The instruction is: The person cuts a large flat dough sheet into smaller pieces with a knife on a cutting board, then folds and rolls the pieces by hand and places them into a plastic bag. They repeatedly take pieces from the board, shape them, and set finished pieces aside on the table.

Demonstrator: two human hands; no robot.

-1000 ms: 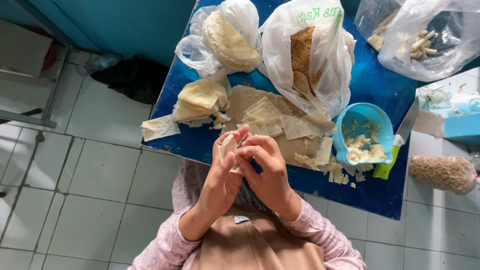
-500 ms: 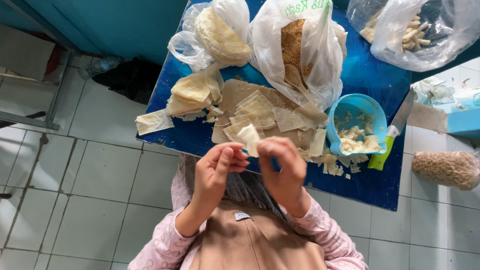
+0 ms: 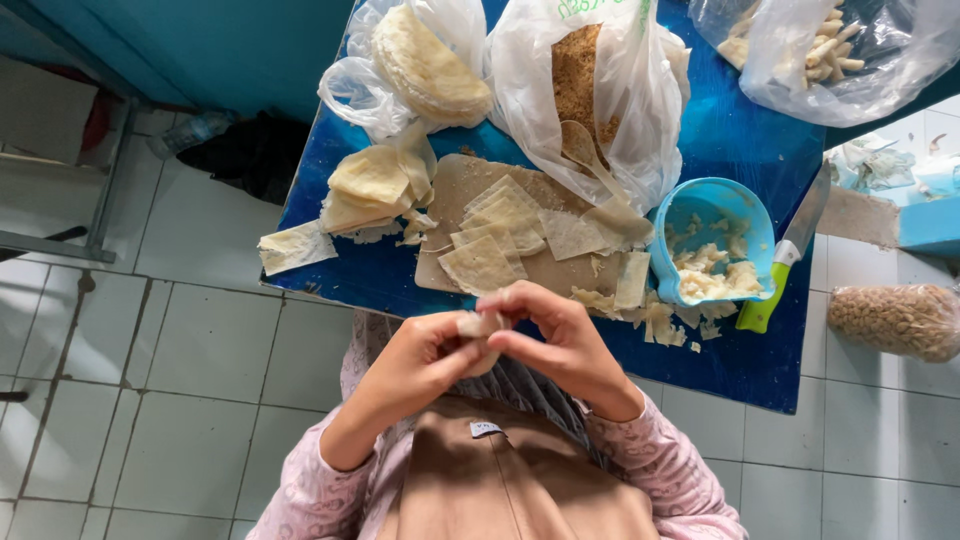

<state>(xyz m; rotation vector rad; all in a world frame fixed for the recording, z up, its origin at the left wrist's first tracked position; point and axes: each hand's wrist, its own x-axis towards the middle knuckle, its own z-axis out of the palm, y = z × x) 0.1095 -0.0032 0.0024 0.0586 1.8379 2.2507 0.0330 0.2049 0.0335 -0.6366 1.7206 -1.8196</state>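
Both my hands meet over my lap, just in front of the blue table point(image 3: 760, 130). My left hand point(image 3: 425, 360) and my right hand point(image 3: 555, 340) pinch a small pale piece of filled dough wrapper point(image 3: 480, 325) between their fingertips. Beyond them, a brown cutting board point(image 3: 455, 185) carries several cut wrapper pieces point(image 3: 490, 235). A blue plastic bowl point(image 3: 745, 200) with pale filling stands to the right of the board.
A knife with a green handle point(image 3: 785, 265) lies right of the bowl. Plastic bags at the back hold round wrappers point(image 3: 425, 65), brown crumbs point(image 3: 580, 80) and rolled pieces point(image 3: 830, 45). A stack of wrapper triangles point(image 3: 365, 190) lies left of the board. White tiled floor surrounds the table.
My hands have dropped from the table edge toward my lap while still working the wrapper piece between the fingers. The view has shifted slightly, showing more of the table.
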